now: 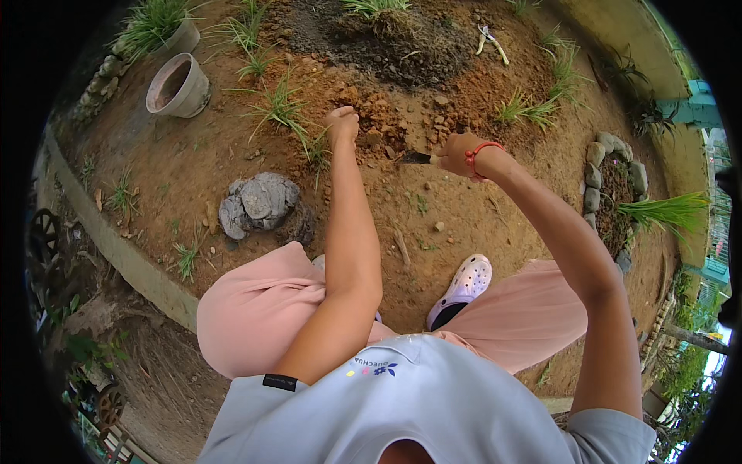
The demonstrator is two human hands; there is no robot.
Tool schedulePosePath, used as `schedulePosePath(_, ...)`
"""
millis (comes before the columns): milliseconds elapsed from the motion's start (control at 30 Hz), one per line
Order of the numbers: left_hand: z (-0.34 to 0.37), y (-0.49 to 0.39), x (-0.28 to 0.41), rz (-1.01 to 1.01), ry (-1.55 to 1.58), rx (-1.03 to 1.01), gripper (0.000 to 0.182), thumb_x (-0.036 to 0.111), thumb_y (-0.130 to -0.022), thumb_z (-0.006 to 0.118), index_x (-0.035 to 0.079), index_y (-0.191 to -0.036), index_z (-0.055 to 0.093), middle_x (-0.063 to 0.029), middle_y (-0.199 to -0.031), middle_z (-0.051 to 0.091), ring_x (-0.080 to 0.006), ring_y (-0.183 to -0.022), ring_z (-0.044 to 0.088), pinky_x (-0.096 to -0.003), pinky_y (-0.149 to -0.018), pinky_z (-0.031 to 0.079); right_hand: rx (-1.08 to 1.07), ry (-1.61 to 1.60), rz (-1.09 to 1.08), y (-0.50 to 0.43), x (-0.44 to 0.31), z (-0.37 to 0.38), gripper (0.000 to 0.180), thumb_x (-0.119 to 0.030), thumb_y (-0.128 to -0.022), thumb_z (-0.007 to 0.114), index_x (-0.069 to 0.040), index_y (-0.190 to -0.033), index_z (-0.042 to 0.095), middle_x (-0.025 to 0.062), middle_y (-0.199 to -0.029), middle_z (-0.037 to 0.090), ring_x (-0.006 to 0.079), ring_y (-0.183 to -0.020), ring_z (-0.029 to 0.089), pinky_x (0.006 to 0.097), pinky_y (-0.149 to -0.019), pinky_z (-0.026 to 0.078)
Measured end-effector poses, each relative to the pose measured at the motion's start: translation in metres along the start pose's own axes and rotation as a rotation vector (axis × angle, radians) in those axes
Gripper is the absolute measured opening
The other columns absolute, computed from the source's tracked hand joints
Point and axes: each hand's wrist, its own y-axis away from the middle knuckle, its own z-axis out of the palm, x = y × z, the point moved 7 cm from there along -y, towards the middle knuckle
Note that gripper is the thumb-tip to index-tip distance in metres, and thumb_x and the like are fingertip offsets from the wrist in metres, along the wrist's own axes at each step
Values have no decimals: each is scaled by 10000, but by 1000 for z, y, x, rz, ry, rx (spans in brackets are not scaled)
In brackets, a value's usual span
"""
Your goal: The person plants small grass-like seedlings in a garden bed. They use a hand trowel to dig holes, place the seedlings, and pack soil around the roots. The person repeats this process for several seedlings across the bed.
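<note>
My right hand [464,153], with a red bracelet at the wrist, grips the light handle of a hand tool; its dark blade [416,158] points left, low over the soil. To its left, my left hand [343,123] is curled beside the loose reddish clods [374,136]; whether it holds anything is hidden. Beyond both hands lies a patch of dark soil [406,66] with a grassy plant clump [394,23] and its matted roots on it. Pruning shears [491,44] with pale handles lie on the ground at the upper right.
An empty-looking plastic pot [178,86] lies tilted at the upper left, near grass tufts [281,107]. A grey rock [261,203] sits left of my left forearm. A stone-ringed bed [592,176] is at the right, a concrete curb [116,232] at the left. My clog [469,278] rests below.
</note>
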Motion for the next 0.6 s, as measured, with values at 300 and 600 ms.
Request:
schedulePosePath(300,27,9,-25,-108,-652,-202,633,79,-781,631,-61,-1273,257,-265,-1062,517,-274,-747,581,-357,-576,515,306,-408,171,-22,-15,46,282,-230,-880,477,-13,-934,648,202,-746,628,345,-668,619,401,-662,505)
schedulePosePath(600,27,30,-29,83,-406,20,488,133,-663,774,69,-1038,469,-198,-1182,383,-325,-1008,502,-419,-824,518,566,-840,217,12,-19,118,348,-222,-892,466,-187,-1236,505,238,-750,600,397,-697,591,457,-637,461)
